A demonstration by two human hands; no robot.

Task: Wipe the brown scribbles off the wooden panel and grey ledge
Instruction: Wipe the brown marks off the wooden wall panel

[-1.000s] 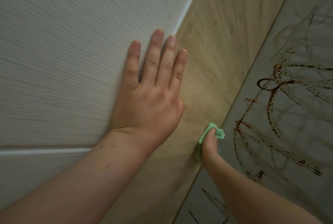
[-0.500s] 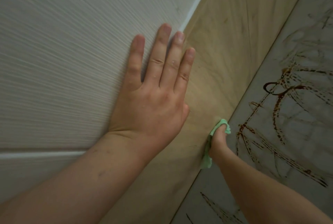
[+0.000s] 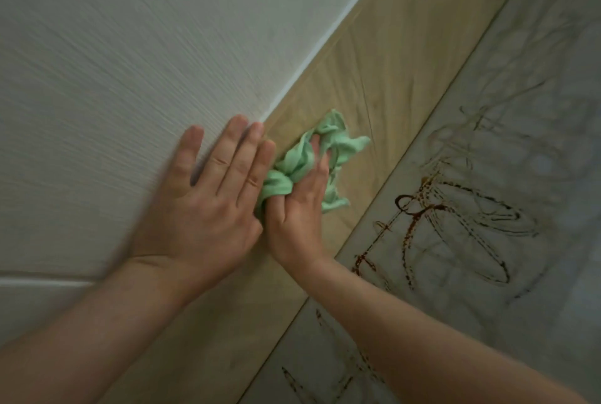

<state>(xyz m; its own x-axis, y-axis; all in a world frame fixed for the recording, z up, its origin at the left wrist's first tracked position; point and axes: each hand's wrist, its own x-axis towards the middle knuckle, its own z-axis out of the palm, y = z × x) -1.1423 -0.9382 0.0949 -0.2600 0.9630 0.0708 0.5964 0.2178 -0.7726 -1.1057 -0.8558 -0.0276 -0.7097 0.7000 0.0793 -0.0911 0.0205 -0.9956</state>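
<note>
Fingers (image 3: 318, 172) of right hand (image 3: 296, 218) curled into green cloth (image 3: 302, 156), pressing it on wooden panel (image 3: 390, 55), apparently near clean; left hand (image 3: 201, 208) spread flat on white wall (image 3: 130, 46); brown scribbles (image 3: 422, 218) cover grey ledge (image 3: 536, 117), unwiped.

green cloth (image 3: 305, 156) on wooden panel (image 3: 406, 55)
right hand (image 3: 299, 208) grips it; left hand (image 3: 201, 205) flat on white wall (image 3: 130, 62) at nine o'clock; brown scribbles (image 3: 419, 208) on grey ledge (image 3: 507, 150) at four o'clock
</note>
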